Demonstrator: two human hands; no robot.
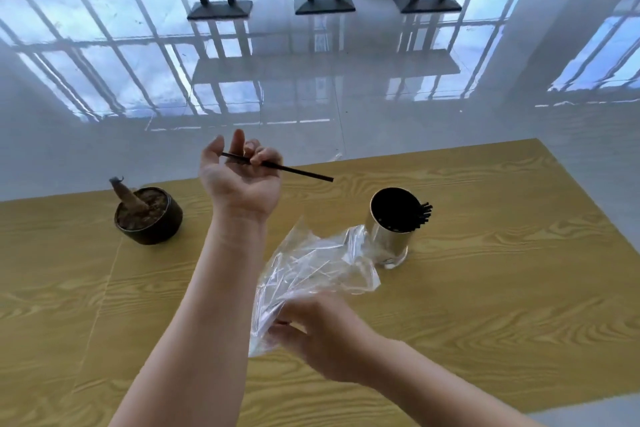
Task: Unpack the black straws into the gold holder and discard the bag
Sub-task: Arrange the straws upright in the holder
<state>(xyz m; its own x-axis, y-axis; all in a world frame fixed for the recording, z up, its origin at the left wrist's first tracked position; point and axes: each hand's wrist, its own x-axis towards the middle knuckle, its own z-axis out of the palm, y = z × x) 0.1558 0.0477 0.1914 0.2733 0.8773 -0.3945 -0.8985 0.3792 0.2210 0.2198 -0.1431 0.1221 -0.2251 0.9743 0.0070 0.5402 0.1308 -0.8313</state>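
Over the middle of the desk (pixel 491 305), the left grip (pixel 242 180) is raised palm-up. Its curled fingers pinch a single black straw (pixel 304 173), whose free end points toward 4 o'clock, clear of the desk and well apart from the holder. At 6 o'clock, nearest the viewer, the right grip (pixel 315 333) clutches a crumpled clear plastic bag (pixel 311 263). The bag's loose upper part rises toward 1 o'clock and overlaps the holder's base in view. The gold holder (pixel 388 243) stands upright on the desk at 2 o'clock from the right grip. A bundle of black straws (pixel 421 215) inside it leans on the rim at 3 o'clock. A dark round pot (pixel 152 229) of soil, with a brown stub, stands at 9 o'clock. Beyond the desk lies a glossy white floor (pixel 311 87).
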